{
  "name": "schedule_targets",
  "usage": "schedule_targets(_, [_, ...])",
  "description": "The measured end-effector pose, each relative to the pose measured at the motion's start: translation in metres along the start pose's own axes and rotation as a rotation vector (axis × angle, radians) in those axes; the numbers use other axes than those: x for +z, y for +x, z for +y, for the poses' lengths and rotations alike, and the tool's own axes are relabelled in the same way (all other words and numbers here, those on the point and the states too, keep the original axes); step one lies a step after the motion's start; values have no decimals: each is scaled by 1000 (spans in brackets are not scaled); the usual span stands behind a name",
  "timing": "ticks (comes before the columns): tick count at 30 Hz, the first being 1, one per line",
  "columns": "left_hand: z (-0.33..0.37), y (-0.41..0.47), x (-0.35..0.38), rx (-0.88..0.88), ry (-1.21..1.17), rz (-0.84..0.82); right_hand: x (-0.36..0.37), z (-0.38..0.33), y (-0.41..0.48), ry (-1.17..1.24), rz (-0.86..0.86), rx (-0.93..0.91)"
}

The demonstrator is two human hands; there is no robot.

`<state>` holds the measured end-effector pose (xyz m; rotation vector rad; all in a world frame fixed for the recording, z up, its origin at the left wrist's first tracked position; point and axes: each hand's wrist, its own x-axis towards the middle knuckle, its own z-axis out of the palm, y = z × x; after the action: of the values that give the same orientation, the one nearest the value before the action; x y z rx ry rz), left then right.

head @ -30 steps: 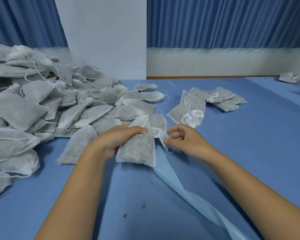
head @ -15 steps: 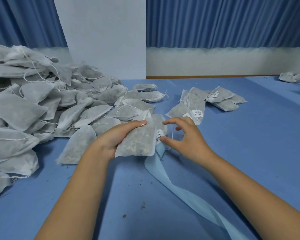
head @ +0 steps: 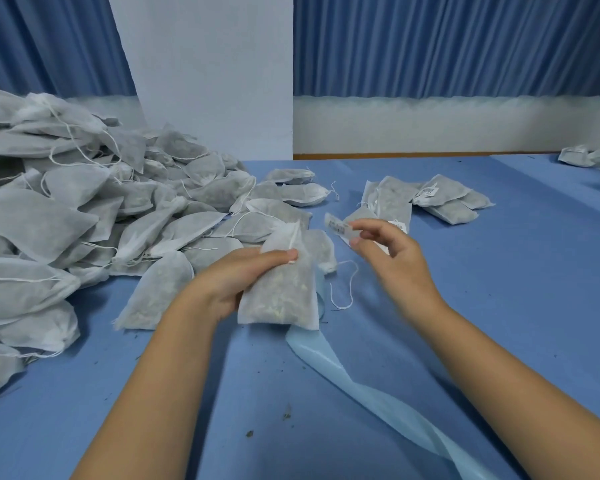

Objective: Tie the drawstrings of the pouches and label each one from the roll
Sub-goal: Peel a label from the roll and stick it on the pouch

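My left hand (head: 232,282) grips a white mesh pouch (head: 281,292) filled with dried herbs, thumb across its neck, holding it just above the blue table. A loose white drawstring (head: 345,285) loops on the table beside it. My right hand (head: 392,261) is raised to the right of the pouch and pinches a small white printed label (head: 338,227) between thumb and fingers. The pale blue backing strip of the label roll (head: 361,393) trails from under the pouch toward the lower right.
A large heap of unlabelled pouches (head: 84,220) fills the left side. Labelled pouches (head: 444,199) lie in a small group at centre right, with more pouches (head: 593,155) at the far right edge. A white pillar and blue curtains stand behind the table (head: 499,306).
My right hand has lifted off the backing strip with a peeled label and moved up and right. My left hand has raised the pouch slightly.
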<state>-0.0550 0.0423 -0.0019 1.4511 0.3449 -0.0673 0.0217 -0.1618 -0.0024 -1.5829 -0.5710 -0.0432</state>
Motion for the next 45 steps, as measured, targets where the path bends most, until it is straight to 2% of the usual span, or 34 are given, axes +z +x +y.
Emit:
schedule_targets(5, [-4, -2, 12, 63, 285, -108, 9, 2, -7, 74, -223, 115])
schedule_targets(8, [-5, -3, 16, 78, 391, -148, 11, 1, -10, 112, -181, 129])
schedule_targets(13, [-3, -5, 14, 75, 360, -174, 7, 1, -7, 126, -108, 158])
schedule_targets(17, [-4, -1, 12, 59, 338, -106, 8, 0, -3, 146, 13, 93])
schedule_targets(20, [-5, 1, 11, 43, 310, -39, 5, -3, -1, 198, 70, 126])
schedule_targets(27, [-5, 2, 13, 50, 304, 17, 7, -6, -3, 356, -137, 238])
schedule_targets(34, [-4, -1, 18, 145, 366, -82, 11, 2, -6, 167, -116, 335])
schedule_targets(40, [-2, -6, 20, 210, 360, -121, 14, 6, -9, 98, -125, 250])
schedule_targets(45, [2, -9, 24, 186, 373, -48, 17, 8, -11, 49, -106, 174])
